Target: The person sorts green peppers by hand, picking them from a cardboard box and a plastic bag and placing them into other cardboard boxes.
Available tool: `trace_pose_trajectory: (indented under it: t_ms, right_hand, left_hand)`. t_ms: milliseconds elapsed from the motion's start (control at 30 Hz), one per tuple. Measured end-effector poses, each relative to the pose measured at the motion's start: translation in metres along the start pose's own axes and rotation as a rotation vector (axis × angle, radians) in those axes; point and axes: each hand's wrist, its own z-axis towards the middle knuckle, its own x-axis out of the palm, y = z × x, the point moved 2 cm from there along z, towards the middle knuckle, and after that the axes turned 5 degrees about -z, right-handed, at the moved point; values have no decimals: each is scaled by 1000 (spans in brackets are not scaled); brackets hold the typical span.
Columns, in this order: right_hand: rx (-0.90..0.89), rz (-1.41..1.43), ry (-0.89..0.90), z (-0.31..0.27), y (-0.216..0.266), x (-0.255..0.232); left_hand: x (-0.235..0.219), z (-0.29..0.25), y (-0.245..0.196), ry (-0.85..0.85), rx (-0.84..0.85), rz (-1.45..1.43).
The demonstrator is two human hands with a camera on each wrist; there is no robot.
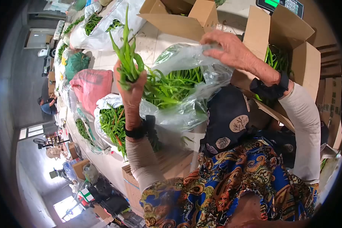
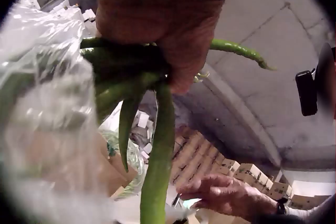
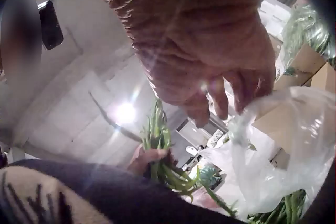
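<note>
A bunch of long green peppers [image 1: 127,57] is gripped upright in the left hand [image 1: 132,89], left of a clear plastic bag [image 1: 182,117]. That bag lies wide open, with many green peppers [image 1: 178,85] inside. At its upper rim the right hand [image 1: 231,51] pinches the plastic. In the left wrist view, the left hand [image 2: 163,14] curls round several peppers [image 2: 157,161], whose tips stick out on both sides. The right wrist view has the right hand [image 3: 205,45] with fingertips at the bag's edge [image 3: 283,129].
An open carton [image 1: 311,64] with peppers stands at the right, near a scale [image 1: 281,5]. Another carton [image 1: 174,24] is beyond the bag. Pepper sacks and a red sack [image 1: 93,89] line the left side; a person [image 1: 48,106] is farther off. Stacked cardboard [image 1: 131,186] lies below.
</note>
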Motion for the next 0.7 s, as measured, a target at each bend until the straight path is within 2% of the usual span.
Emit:
trace_pose_trajectory:
  t_ms: [33, 67, 100, 133, 167, 200, 367, 433, 467, 600, 667, 700]
  right_hand:
    - [76, 75, 147, -3, 4, 1]
    - [-13, 16, 181, -6, 1, 6]
    - [-13, 16, 177, -12, -3, 9]
    - [-116, -21, 230, -20, -2, 14]
    - [-220, -60, 281, -26, 0, 18]
    - [-159, -5, 380, -30, 1, 22]
    - [-11, 144, 304, -22, -1, 2]
    - [176, 579, 306, -16, 10, -24]
    - [199, 596, 296, -11, 15, -35]
    - [125, 534, 89, -7, 48, -75]
    - [-38, 323, 16, -5, 77, -95]
    - [-90, 307, -50, -6, 86, -101]
  left_hand:
    - [1, 10, -13, 17, -2, 88]
    - [4, 21, -27, -9, 10, 184]
    - [7, 28, -39, -36, 20, 281]
    - [8, 31, -46, -34, 24, 283]
    - [8, 34, -51, -58, 20, 126]
    - [9, 37, -57, -79, 16, -33]
    - [6, 62, -97, -49, -80, -152]
    - [8, 73, -106, -2, -121, -347]
    - [13, 77, -113, 22, -91, -382]
    - [54, 88, -144, 92, -112, -423]
    - [84, 94, -162, 135, -101, -482]
    - [99, 95, -175, 169, -74, -499]
